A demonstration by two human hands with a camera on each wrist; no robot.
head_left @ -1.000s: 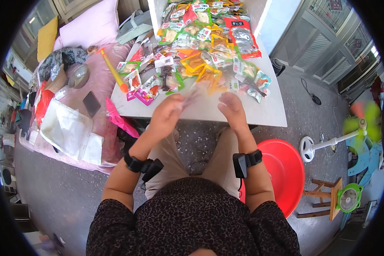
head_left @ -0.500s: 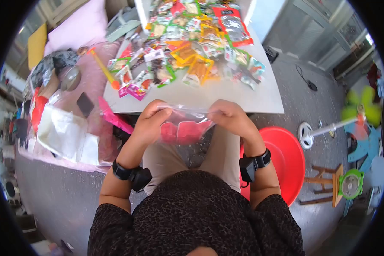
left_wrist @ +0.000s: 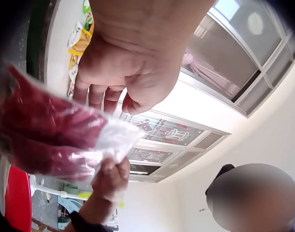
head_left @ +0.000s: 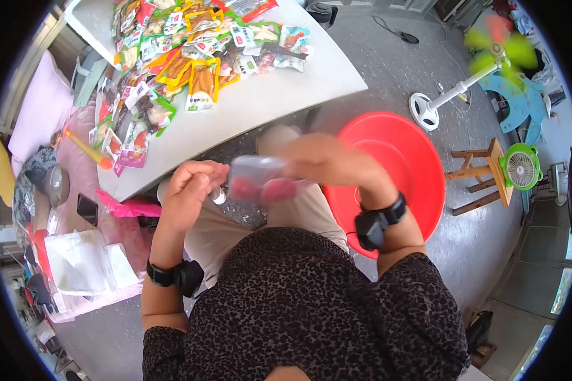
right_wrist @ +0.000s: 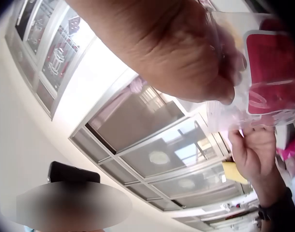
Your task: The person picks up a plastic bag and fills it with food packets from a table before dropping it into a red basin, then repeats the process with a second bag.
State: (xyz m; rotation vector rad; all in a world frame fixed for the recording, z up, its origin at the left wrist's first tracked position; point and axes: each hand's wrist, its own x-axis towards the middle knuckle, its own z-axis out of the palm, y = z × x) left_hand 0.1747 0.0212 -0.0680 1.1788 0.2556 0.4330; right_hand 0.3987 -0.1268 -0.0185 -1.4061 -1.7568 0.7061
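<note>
A clear plastic bag [head_left: 257,178] with red contents hangs in front of the person's lap, blurred by motion in the head view. My right hand [head_left: 327,162] pinches its edge between thumb and fingers, as the right hand [left_wrist: 111,179] also shows in the left wrist view. My left hand [head_left: 190,190] is by the bag's other side, its fingers loosely bent and holding nothing. In the right wrist view the left hand [right_wrist: 256,150] shows its palm, fingertips close to the bag. Dark red pieces [left_wrist: 51,130] press against the film inside.
Many sealed food packets [head_left: 203,82] lie heaped on the white table [head_left: 267,105]. A large red tub [head_left: 394,165] stands on the floor at right, near a white-based fan [head_left: 424,111] and a wooden stool [head_left: 489,171]. Pink bedding [head_left: 82,133] is at left.
Both hands came back from the table's edge and gripped the bag; the left hand has since let go and the right keeps it. The head view has turned right, toward the tub.
</note>
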